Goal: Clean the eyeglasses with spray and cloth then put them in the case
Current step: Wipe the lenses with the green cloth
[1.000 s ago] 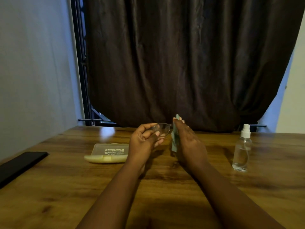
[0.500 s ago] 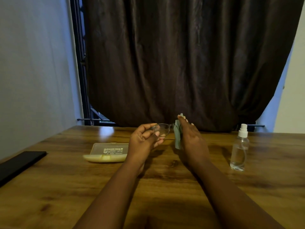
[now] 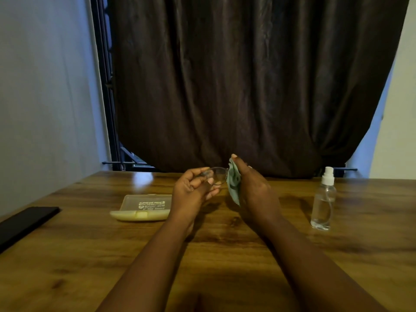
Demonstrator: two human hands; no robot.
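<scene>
Table: I see a wooden table (image 3: 67, 255) with dark grain, filling the lower part of my view.
Curtain: a dark brown curtain (image 3: 236, 86) hangs in folds behind the table's far edge.
Window: a black window frame (image 3: 105, 86) shows at the curtain's left side.
Walls: a pale wall (image 3: 45, 86) stands on my left, another (image 3: 398, 109) on my right.
Light: dim, with a soft glare on the tabletop near the window.

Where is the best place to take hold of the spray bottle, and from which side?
Grip the spray bottle round its clear body, below the white nozzle. It stands upright on the table, nothing beside it. Probably come from its left with the right hand, after putting down the cloth.
</scene>
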